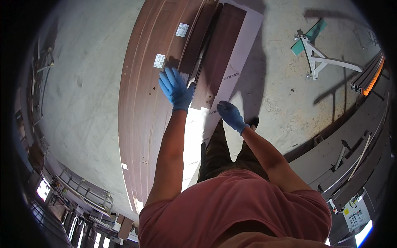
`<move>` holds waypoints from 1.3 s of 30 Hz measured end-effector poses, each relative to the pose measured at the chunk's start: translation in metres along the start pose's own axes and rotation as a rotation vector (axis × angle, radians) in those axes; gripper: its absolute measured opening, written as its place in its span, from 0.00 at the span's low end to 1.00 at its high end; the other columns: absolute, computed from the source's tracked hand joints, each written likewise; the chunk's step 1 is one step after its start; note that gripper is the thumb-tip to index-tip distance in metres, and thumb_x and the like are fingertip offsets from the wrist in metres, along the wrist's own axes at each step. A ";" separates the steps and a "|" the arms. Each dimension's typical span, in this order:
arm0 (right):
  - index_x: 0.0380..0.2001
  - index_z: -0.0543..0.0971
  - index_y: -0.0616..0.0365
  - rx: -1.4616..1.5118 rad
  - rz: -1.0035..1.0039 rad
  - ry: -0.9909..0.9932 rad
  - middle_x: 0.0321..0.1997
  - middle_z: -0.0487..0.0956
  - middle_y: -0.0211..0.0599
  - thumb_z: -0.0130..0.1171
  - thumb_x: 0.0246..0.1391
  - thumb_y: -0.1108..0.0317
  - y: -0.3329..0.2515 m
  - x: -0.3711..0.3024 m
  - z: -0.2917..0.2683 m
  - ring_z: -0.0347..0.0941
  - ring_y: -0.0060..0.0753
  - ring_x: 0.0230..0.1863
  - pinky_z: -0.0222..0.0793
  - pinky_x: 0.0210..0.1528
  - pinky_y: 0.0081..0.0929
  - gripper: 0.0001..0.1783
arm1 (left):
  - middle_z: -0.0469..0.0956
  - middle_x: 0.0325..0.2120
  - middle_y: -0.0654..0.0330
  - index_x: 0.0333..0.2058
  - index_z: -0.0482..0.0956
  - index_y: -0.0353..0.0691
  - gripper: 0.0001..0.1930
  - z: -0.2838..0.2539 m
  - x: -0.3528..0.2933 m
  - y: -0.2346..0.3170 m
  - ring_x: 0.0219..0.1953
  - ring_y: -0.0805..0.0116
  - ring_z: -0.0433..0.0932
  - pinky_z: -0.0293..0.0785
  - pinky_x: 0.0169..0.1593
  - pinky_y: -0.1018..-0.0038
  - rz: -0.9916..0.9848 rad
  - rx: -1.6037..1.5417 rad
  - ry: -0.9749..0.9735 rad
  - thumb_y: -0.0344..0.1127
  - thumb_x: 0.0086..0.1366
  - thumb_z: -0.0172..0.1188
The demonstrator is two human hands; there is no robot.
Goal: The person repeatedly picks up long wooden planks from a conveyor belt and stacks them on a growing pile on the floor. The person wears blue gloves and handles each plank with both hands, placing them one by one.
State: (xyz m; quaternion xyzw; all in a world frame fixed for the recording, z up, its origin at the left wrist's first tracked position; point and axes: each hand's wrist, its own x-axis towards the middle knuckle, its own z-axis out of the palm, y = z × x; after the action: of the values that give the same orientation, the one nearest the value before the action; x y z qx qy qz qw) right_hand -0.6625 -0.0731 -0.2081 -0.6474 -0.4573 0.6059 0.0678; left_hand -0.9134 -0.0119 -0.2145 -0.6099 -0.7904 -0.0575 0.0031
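Long brown wood-grain panels (142, 103) run near to far in the middle, smooth, faintly streaked, with lengthwise seams and a few small holes; white rectangular labels (159, 60) on top. On their right, a narrower dark-brown board (221, 53), flat and straight-edged, lies on a smooth white sheet (235, 58) with dark print; dark gap between board and panels. Left hand (175, 90), blue glove, is released: fingers extended over the panels, thumb side by the board's near end. Can't tell if the palm touches. Right hand (231, 116), same glove, has curled fingers at the sheet's right edge; can't tell if it's pinching it. Floor (91, 82) is mottled grey concrete. Far right: angular white frame (312, 53) with a flat green strip (318, 33), then a bundle of dark hollow profiles (362, 78), orange ribbed piece (374, 76) alongside. Near right: grey flat surface (316, 165).
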 end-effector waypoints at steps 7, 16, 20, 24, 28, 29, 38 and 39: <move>0.58 0.81 0.60 -0.012 -0.043 0.041 0.53 0.86 0.54 0.61 0.65 0.53 0.028 -0.012 0.002 0.82 0.54 0.58 0.76 0.59 0.41 0.26 | 0.62 0.71 0.46 0.72 0.57 0.35 0.57 0.016 -0.006 -0.019 0.72 0.36 0.59 0.57 0.74 0.45 0.000 0.053 0.027 0.45 0.47 0.80; 0.43 0.82 0.55 0.123 -0.066 0.114 0.43 0.84 0.56 0.55 0.67 0.52 0.073 -0.053 -0.045 0.79 0.63 0.46 0.74 0.50 0.50 0.18 | 0.66 0.63 0.43 0.65 0.64 0.33 0.37 0.065 -0.034 -0.029 0.64 0.44 0.64 0.59 0.67 0.54 0.073 -0.188 -0.086 0.48 0.65 0.66; 0.57 0.83 0.55 0.020 0.003 0.314 0.54 0.87 0.44 0.62 0.66 0.49 0.095 -0.102 -0.145 0.82 0.47 0.57 0.75 0.62 0.39 0.25 | 0.81 0.56 0.37 0.63 0.74 0.30 0.34 0.079 -0.048 -0.047 0.58 0.40 0.80 0.75 0.60 0.52 -0.163 -0.321 -0.513 0.51 0.68 0.63; 0.56 0.83 0.61 0.340 0.030 0.648 0.52 0.87 0.42 0.65 0.66 0.56 0.173 -0.172 -0.260 0.82 0.31 0.54 0.76 0.60 0.33 0.23 | 0.54 0.77 0.38 0.77 0.52 0.34 0.51 -0.008 -0.078 0.036 0.77 0.38 0.56 0.55 0.76 0.45 0.046 0.293 -0.095 0.63 0.67 0.57; 0.49 0.82 0.68 0.625 -0.098 1.205 0.42 0.87 0.40 0.66 0.67 0.56 0.297 -0.246 -0.395 0.80 0.30 0.40 0.79 0.52 0.34 0.23 | 0.48 0.78 0.37 0.79 0.47 0.34 0.52 -0.070 -0.121 0.142 0.80 0.38 0.49 0.49 0.78 0.48 0.057 0.142 -0.291 0.57 0.67 0.61; 0.48 0.83 0.68 0.747 -0.179 1.175 0.41 0.86 0.38 0.67 0.67 0.54 0.329 -0.271 -0.439 0.82 0.29 0.41 0.80 0.49 0.32 0.23 | 0.47 0.79 0.37 0.79 0.47 0.34 0.52 -0.072 -0.135 0.161 0.80 0.38 0.49 0.48 0.78 0.49 0.095 0.139 -0.295 0.56 0.67 0.62; 0.57 0.79 0.52 1.644 -0.628 1.556 0.52 0.82 0.37 0.67 0.65 0.42 0.452 -0.434 -0.742 0.79 0.39 0.53 0.77 0.54 0.39 0.29 | 0.54 0.75 0.32 0.75 0.57 0.30 0.50 -0.124 -0.241 0.415 0.78 0.37 0.52 0.54 0.77 0.49 0.520 -0.162 -0.479 0.51 0.62 0.69; 0.62 0.78 0.52 1.673 -0.717 1.486 0.62 0.81 0.42 0.65 0.66 0.41 0.469 -0.442 -0.759 0.78 0.44 0.60 0.75 0.64 0.44 0.32 | 0.55 0.74 0.31 0.74 0.58 0.29 0.49 -0.133 -0.248 0.447 0.77 0.36 0.53 0.55 0.76 0.48 0.599 -0.178 -0.468 0.50 0.62 0.69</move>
State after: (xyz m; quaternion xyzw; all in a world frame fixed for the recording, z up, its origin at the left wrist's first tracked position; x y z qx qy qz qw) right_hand 0.2869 -0.2858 0.0047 -0.4301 0.0790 0.1371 0.8888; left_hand -0.4274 -0.1522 -0.0625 -0.8082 -0.5485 0.0185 -0.2135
